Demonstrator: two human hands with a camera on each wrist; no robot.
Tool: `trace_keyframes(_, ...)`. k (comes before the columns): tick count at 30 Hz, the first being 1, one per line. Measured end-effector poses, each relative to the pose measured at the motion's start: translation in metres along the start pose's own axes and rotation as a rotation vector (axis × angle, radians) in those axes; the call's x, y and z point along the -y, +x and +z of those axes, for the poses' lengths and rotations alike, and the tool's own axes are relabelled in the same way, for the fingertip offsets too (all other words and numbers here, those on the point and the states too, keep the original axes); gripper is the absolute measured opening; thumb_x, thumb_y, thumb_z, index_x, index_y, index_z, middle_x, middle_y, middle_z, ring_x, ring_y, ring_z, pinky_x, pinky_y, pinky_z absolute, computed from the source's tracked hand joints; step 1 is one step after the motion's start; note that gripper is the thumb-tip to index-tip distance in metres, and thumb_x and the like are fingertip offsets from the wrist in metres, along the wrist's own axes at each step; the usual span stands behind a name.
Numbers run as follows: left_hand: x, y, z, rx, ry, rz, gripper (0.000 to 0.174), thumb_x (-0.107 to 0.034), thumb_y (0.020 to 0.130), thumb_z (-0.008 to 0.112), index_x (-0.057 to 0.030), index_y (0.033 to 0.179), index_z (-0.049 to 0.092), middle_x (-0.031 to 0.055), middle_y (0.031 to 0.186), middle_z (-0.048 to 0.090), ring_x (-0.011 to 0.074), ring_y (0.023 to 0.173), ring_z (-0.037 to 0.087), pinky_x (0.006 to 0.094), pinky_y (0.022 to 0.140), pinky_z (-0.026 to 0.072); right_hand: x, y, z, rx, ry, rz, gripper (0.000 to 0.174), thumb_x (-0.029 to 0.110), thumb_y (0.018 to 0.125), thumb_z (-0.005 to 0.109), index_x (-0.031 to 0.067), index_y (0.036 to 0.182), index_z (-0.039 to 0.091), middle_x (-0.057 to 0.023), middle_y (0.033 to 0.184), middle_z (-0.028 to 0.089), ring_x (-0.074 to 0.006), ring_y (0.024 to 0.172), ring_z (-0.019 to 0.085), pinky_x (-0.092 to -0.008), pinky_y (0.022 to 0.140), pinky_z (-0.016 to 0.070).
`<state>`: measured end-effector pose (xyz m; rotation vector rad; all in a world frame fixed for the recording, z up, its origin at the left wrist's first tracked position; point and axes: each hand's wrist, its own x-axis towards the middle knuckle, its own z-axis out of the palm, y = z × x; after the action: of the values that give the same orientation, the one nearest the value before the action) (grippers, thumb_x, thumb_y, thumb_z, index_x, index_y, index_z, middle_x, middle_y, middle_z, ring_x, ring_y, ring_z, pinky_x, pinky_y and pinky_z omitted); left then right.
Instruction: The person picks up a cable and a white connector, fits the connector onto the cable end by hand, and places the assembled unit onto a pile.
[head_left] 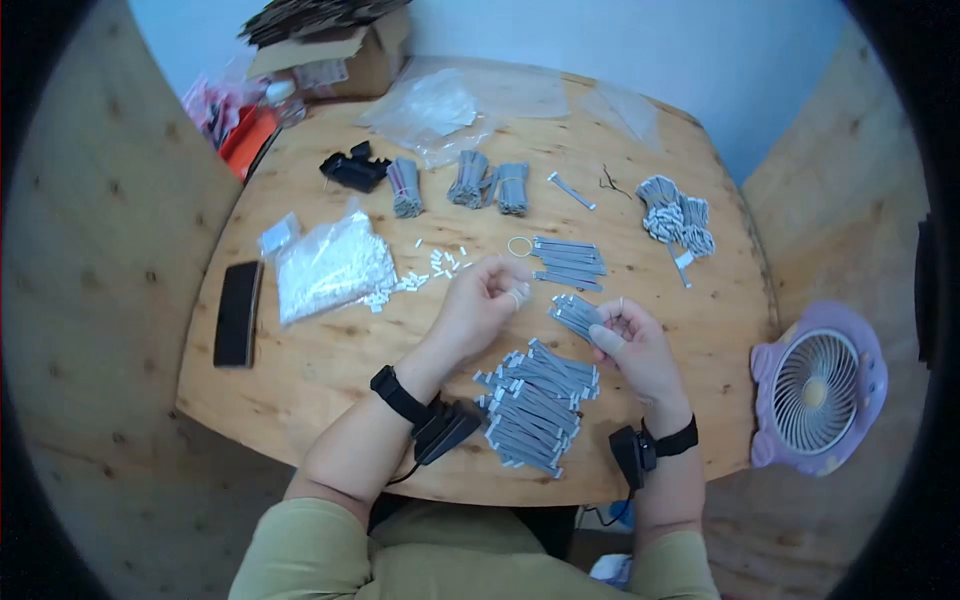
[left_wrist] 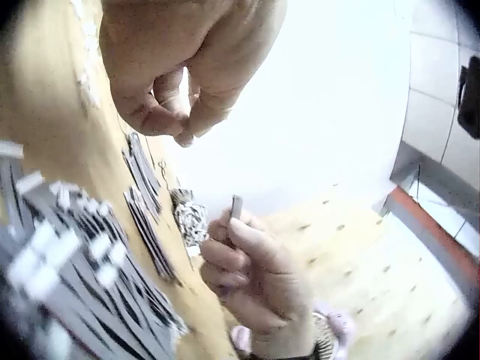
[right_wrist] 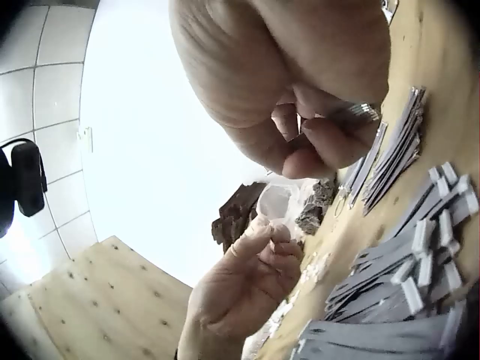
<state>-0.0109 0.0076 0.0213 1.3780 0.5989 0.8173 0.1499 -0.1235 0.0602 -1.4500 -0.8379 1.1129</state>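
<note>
My right hand (head_left: 645, 350) pinches a short grey flat cable (left_wrist: 236, 207) between thumb and fingers. Bright silvery ends show on the held piece (right_wrist: 361, 112) in the right wrist view. In the head view a small bunch of grey cables (head_left: 574, 314) meets these fingertips. My left hand (head_left: 480, 305) is raised beside them, its thumb and fingertips drawn together; I cannot tell whether a small piece is between them. Pale covers sit on some fingertips. Below the hands lies a large pile of grey cables (head_left: 535, 415) with white connectors.
Cable rows (head_left: 567, 252) lie beyond the hands, beside a ring (head_left: 519, 246). Loose white connectors (head_left: 445, 262) spread by a full clear bag (head_left: 335, 265). Tied bundles (head_left: 405, 188) stand farther back. A phone (head_left: 237, 315) lies left, a small fan (head_left: 815, 390) stands right, a cardboard box (head_left: 355, 60) behind.
</note>
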Motion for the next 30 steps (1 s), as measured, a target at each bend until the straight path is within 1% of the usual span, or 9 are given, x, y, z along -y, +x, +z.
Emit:
trace_keyframes(3, -0.001, -0.025, 0.008, 0.169, -0.410, -0.231, 0.010, -0.001, 0.078, 0.057, -0.0031, 0.087, 0.055, 0.0005, 0.073, 0.057, 0.0053, 0.064, 0.051, 0.0184, 0.058, 0.0429, 0.003, -0.006, 0.003, 0.060, 0.027, 0.038, 0.009, 0.002, 0.078, 0.055, 0.0035, 0.086, 0.051, 0.0011, 0.068, 0.049, -0.0053, 0.055, 0.046, -0.0178, 0.050, 0.0390)
trace_keyframes(4, -0.004, -0.032, 0.009, 0.185, -0.432, -0.256, 0.010, -0.002, 0.078, 0.057, -0.0023, 0.088, 0.057, 0.0016, 0.077, 0.058, 0.0066, 0.067, 0.053, 0.0190, 0.061, 0.0442, 0.003, -0.008, 0.004, 0.080, 0.039, 0.052, 0.008, 0.003, 0.078, 0.054, 0.0035, 0.086, 0.051, 0.0009, 0.067, 0.049, -0.0054, 0.054, 0.046, -0.0176, 0.050, 0.0383)
trace_keyframes(10, -0.015, -0.048, 0.006, 0.262, -0.394, -0.285, 0.014, -0.007, 0.079, 0.058, -0.0007, 0.092, 0.059, 0.0034, 0.082, 0.060, 0.0076, 0.072, 0.055, 0.0204, 0.065, 0.0454, 0.012, -0.018, 0.018, 0.161, 0.089, 0.058, 0.004, 0.003, 0.079, 0.054, 0.0021, 0.083, 0.052, 0.0005, 0.061, 0.050, -0.0046, 0.052, 0.044, -0.0172, 0.048, 0.0348)
trace_keyframes(13, -0.017, -0.048, 0.005, 0.322, -0.346, -0.284, 0.016, -0.010, 0.080, 0.058, -0.0002, 0.092, 0.059, 0.0031, 0.082, 0.061, 0.0072, 0.072, 0.055, 0.0205, 0.065, 0.0453, 0.007, -0.019, 0.020, 0.144, 0.115, 0.031, 0.004, 0.004, 0.078, 0.055, 0.0022, 0.081, 0.053, 0.0017, 0.060, 0.049, -0.0036, 0.051, 0.043, -0.0169, 0.047, 0.0336)
trace_keyframes(16, -0.016, -0.048, 0.005, 0.297, -0.283, -0.342, 0.017, -0.013, 0.081, 0.057, 0.0001, 0.092, 0.059, 0.0028, 0.081, 0.060, 0.0070, 0.071, 0.054, 0.0207, 0.065, 0.0452, 0.004, -0.020, 0.021, 0.147, 0.086, 0.040, 0.006, 0.006, 0.077, 0.057, 0.0030, 0.081, 0.054, 0.0031, 0.060, 0.049, -0.0026, 0.050, 0.042, -0.0163, 0.046, 0.0324)
trace_keyframes(22, -0.018, -0.051, 0.009, 0.310, -0.273, -0.283, 0.018, -0.015, 0.082, 0.057, -0.0006, 0.093, 0.059, 0.0020, 0.080, 0.060, 0.0063, 0.069, 0.054, 0.0202, 0.063, 0.0450, 0.003, -0.021, 0.025, 0.156, 0.076, 0.100, 0.008, 0.008, 0.076, 0.060, 0.0038, 0.081, 0.054, 0.0046, 0.062, 0.050, -0.0009, 0.051, 0.042, -0.0148, 0.046, 0.0310)
trace_keyframes(25, -0.021, -0.051, 0.009, 0.298, -0.266, -0.317, 0.019, -0.015, 0.082, 0.057, -0.0006, 0.093, 0.059, 0.0016, 0.079, 0.060, 0.0061, 0.069, 0.054, 0.0198, 0.062, 0.0447, 0.002, -0.021, 0.026, 0.155, 0.087, 0.108, 0.009, 0.008, 0.076, 0.060, 0.0037, 0.081, 0.054, 0.0047, 0.062, 0.050, -0.0007, 0.051, 0.041, -0.0148, 0.045, 0.0305)
trace_keyframes(30, -0.022, -0.051, 0.010, 0.292, -0.338, -0.331, 0.019, -0.015, 0.082, 0.057, -0.0002, 0.094, 0.059, 0.0018, 0.078, 0.060, 0.0058, 0.069, 0.054, 0.0193, 0.062, 0.0443, -0.001, -0.018, 0.025, 0.176, 0.099, 0.101, 0.009, 0.008, 0.076, 0.059, 0.0034, 0.081, 0.054, 0.0043, 0.062, 0.050, -0.0007, 0.051, 0.041, -0.0151, 0.045, 0.0299)
